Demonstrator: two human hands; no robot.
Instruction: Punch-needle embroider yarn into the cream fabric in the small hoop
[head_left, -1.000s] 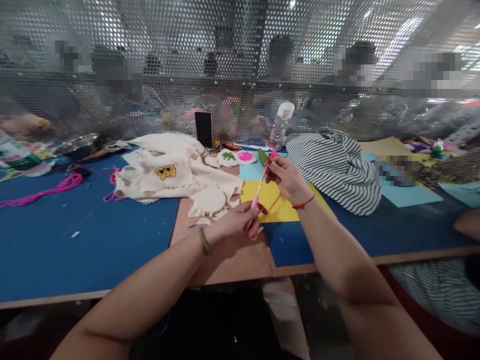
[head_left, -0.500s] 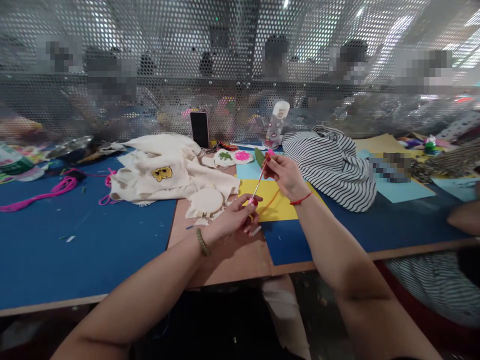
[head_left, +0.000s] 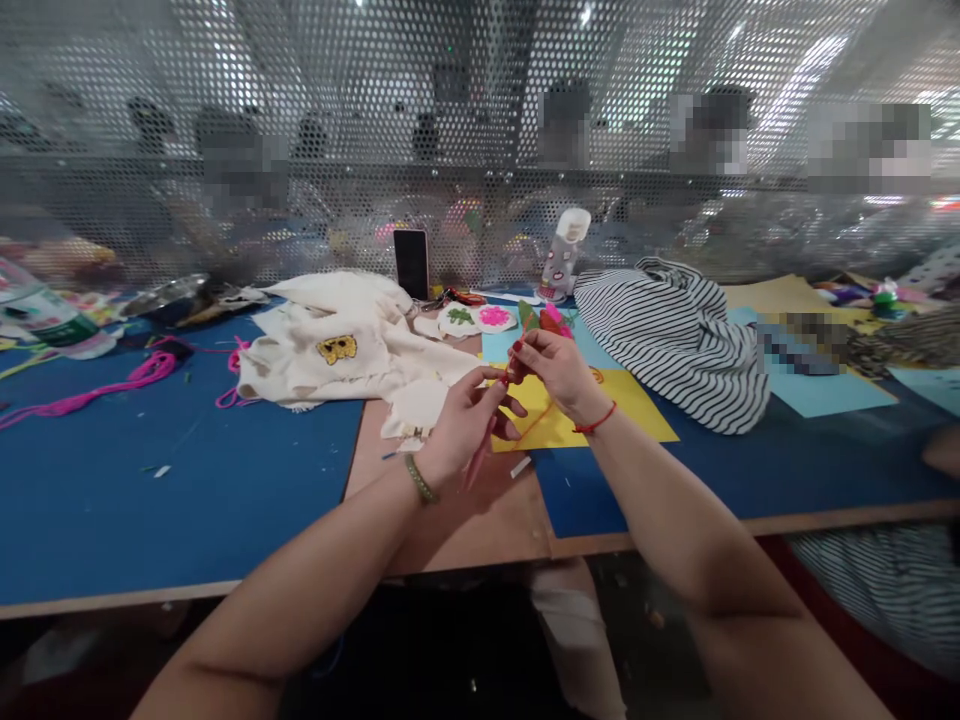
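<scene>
Both hands meet over the near edge of a yellow sheet (head_left: 637,412). My left hand (head_left: 474,415), with a green bead bracelet, is closed on a slim pinkish tool (head_left: 478,458) whose end slants down below the palm. Beside it my right hand (head_left: 553,372), with a red string on the wrist, pinches something too small to make out near the left fingertips. An orange yarn (head_left: 536,424) trails down onto the yellow sheet. Green and red pieces (head_left: 529,316) show just behind the right hand.
Cream cloth (head_left: 360,345) with a yellow patch lies left of the hands, a striped cloth (head_left: 675,340) to the right. Behind stand a phone (head_left: 412,264) and a bottle (head_left: 564,258). Pink yarn (head_left: 135,375) and another bottle (head_left: 52,315) are at left.
The hands have drawn together, my right hand lowering towards my left. The slim tool, earlier slanting up between both hands, now points down below my left palm. The view has shifted slightly left.
</scene>
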